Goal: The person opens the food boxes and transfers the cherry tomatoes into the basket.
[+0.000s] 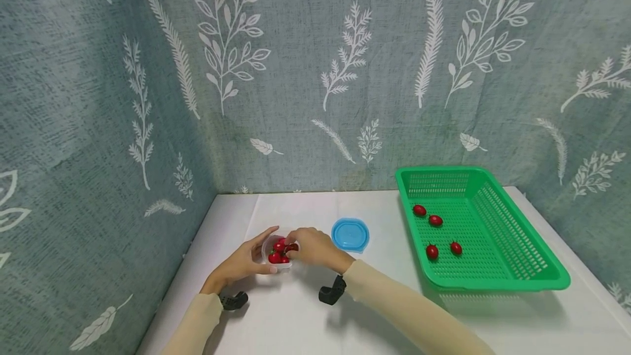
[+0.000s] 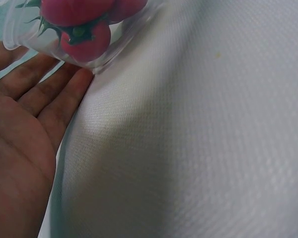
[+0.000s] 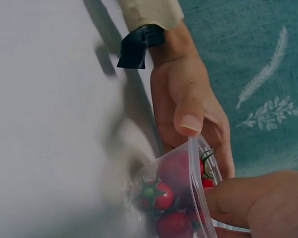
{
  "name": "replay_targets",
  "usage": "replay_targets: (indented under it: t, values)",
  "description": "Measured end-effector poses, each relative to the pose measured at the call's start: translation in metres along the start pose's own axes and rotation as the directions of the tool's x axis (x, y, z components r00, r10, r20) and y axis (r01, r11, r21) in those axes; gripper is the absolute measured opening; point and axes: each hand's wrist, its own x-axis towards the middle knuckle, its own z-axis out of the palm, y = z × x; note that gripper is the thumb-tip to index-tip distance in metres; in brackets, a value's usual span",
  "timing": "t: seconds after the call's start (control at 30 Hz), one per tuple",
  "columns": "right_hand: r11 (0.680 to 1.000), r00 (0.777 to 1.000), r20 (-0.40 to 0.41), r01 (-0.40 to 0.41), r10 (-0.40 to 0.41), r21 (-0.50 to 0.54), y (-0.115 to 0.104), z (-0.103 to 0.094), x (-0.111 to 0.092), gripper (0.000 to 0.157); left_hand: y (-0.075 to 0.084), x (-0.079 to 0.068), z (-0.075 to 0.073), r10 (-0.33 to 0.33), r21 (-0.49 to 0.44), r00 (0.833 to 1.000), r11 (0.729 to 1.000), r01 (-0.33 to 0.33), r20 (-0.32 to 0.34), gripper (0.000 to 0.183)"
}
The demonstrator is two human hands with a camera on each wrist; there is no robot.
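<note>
Plastic tub (image 3: 194, 168) inside left grip (image 1: 241, 262).

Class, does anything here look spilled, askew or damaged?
Nothing stands out: four small red tomatoes lie inside the green plastic basket, others sit in the clear plastic tub, and the blue plastic lid lies flat.

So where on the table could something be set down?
Bare table lies between the blue lid and green basket, and behind the tub. The basket's right half is bare too. Crowded: the tub, between left hand and right hand.
</note>
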Motion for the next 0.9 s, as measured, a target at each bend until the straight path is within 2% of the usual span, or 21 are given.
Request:
replay_targets:
  t: [0.4, 0.73, 0.9]
  values:
    - [0.989, 0.996, 0.093, 0.022, -0.008, -0.147, -0.0049, -0.0002, 0.001, 0.017, -0.0018, 0.0007, 0.0002, 0.022, -0.009, 1.0, 1.0, -0.022, 0.01, 0.108]
    - [0.991, 0.987, 0.151, -0.034, 0.054, -0.13, -0.0079, 0.0006, 0.003, 0.023, -0.0014, 0.0017, -0.0001, 0.034, -0.033, 0.999, 0.999, -0.033, 0.03, 0.108]
    - [0.991, 0.982, 0.18, -0.04, 0.063, -0.131, -0.0091, -0.0004, 0.0028, 0.037, -0.001, 0.0013, -0.0002, 0.046, -0.048, 0.998, 0.998, -0.044, 0.045, 0.108]
